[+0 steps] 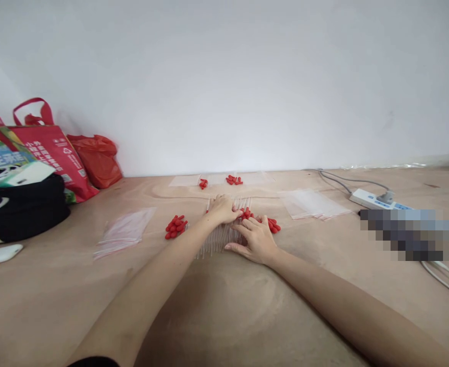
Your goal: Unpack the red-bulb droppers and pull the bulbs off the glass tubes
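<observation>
Glass droppers [211, 244] with thin clear tubes and red rubber bulbs lie side by side in a row in front of me. Over the row's far part, my left hand [222, 209] is bent, with a bit of red between thumb and forefinger that looks like a dropper's bulb. My right hand [258, 240] rests on the row's right side, fingers apart and stretched across the tubes. Red bulbs [246, 213] show just beyond its fingertips, and more red bulbs [273, 226] lie to its right. Left of the row sits a bunch of red bulbs [175, 227]. My palms hide part of the tubes.
Clear zip bags lie in a left stack [123, 229] and a right stack [312, 204]. More droppers [234, 180] lie near the wall. A power strip [377, 199] with cables is at right; a red shopping bag [56, 153] and black pouch [25, 209] stand at left.
</observation>
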`<act>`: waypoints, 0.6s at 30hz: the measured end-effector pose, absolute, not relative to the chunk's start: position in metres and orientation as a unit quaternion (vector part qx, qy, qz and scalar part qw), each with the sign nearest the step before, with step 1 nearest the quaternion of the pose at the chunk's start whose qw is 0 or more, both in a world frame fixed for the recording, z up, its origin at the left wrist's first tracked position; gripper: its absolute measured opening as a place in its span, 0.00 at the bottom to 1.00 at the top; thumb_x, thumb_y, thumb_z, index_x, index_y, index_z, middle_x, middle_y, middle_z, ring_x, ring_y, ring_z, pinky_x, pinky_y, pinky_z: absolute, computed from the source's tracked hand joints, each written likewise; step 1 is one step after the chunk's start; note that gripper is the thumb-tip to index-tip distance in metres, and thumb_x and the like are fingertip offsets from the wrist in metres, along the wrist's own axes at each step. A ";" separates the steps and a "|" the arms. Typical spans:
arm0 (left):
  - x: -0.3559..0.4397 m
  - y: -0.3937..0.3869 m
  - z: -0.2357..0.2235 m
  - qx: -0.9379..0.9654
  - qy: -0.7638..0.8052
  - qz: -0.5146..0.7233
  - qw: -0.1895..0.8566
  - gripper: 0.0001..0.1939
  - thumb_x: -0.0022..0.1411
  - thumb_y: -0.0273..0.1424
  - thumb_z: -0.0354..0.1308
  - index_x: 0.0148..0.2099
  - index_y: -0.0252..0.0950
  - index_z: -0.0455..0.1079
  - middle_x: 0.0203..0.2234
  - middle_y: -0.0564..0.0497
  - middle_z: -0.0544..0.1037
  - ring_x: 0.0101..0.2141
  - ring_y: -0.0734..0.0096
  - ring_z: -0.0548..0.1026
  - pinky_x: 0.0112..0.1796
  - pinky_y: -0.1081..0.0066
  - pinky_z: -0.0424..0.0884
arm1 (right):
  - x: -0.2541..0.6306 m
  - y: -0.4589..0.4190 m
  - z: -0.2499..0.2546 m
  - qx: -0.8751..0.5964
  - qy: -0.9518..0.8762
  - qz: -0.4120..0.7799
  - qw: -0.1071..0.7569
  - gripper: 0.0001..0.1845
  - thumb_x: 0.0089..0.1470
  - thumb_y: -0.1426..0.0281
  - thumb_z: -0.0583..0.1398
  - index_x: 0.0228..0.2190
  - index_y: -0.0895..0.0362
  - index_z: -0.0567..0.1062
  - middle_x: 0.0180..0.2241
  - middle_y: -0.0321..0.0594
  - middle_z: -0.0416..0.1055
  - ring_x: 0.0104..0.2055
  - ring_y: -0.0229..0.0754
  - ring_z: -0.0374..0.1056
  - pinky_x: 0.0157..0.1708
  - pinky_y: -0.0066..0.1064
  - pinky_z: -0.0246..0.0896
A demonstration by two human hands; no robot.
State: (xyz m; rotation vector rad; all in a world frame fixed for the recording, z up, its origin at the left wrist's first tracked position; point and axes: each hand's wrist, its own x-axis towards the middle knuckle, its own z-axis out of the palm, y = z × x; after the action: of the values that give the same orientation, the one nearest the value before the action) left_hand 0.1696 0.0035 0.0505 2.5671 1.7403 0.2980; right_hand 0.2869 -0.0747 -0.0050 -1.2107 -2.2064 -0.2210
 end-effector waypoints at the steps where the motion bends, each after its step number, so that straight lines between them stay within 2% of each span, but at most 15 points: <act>1: 0.170 0.003 0.051 0.823 0.560 0.093 0.012 0.12 0.48 0.40 0.56 0.22 0.38 0.71 0.27 0.46 0.74 0.37 0.57 0.69 0.37 0.62 0.63 | 0.289 -0.077 -0.005 -0.461 -0.828 -0.087 0.307 0.24 0.50 0.50 0.51 0.37 0.54 0.72 0.30 0.38 0.70 0.35 0.39 0.61 0.36 0.34 0.38; 4: 0.172 0.002 0.051 0.817 0.570 0.089 0.006 0.12 0.49 0.38 0.56 0.21 0.37 0.70 0.26 0.45 0.74 0.38 0.56 0.69 0.37 0.62 0.63 | 0.297 -0.081 -0.005 -0.478 -0.815 -0.094 0.314 0.18 0.53 0.56 0.50 0.33 0.54 0.73 0.28 0.37 0.69 0.33 0.37 0.60 0.36 0.34 0.37; 8: 0.171 -0.001 0.052 0.807 0.584 0.091 -0.008 0.10 0.50 0.35 0.55 0.22 0.36 0.69 0.27 0.45 0.74 0.40 0.57 0.68 0.40 0.62 0.62 | 0.306 -0.080 -0.006 -0.511 -0.789 -0.085 0.331 0.16 0.54 0.59 0.50 0.31 0.54 0.74 0.26 0.36 0.68 0.31 0.35 0.60 0.35 0.32 0.37; 11: 0.166 -0.006 0.052 0.803 0.587 0.099 -0.016 0.13 0.51 0.39 0.54 0.21 0.37 0.69 0.28 0.45 0.74 0.40 0.57 0.68 0.41 0.61 0.61 | 0.308 -0.076 -0.007 -0.533 -0.771 -0.072 0.341 0.16 0.54 0.60 0.50 0.30 0.54 0.74 0.24 0.35 0.67 0.30 0.34 0.60 0.35 0.32 0.37; 15: 0.163 -0.014 0.049 0.814 0.571 0.112 -0.009 0.16 0.46 0.45 0.58 0.19 0.38 0.70 0.29 0.46 0.73 0.41 0.54 0.67 0.41 0.58 0.61 | 0.307 -0.075 -0.007 -0.533 -0.769 -0.062 0.347 0.15 0.54 0.61 0.51 0.29 0.54 0.74 0.24 0.35 0.67 0.29 0.34 0.60 0.36 0.32 0.38; 18: 0.166 -0.018 0.048 0.814 0.567 0.127 -0.010 0.12 0.46 0.39 0.59 0.19 0.37 0.70 0.29 0.45 0.73 0.41 0.54 0.66 0.41 0.58 0.61 | 0.307 -0.076 -0.008 -0.532 -0.765 -0.059 0.359 0.14 0.54 0.62 0.51 0.28 0.54 0.74 0.23 0.34 0.66 0.29 0.35 0.59 0.36 0.32 0.38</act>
State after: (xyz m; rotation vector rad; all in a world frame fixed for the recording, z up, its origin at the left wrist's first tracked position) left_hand 0.1660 -0.0177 0.0480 2.5720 1.7931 0.4030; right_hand 0.3068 -0.0756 -0.0079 -1.3721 -1.9730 -0.1520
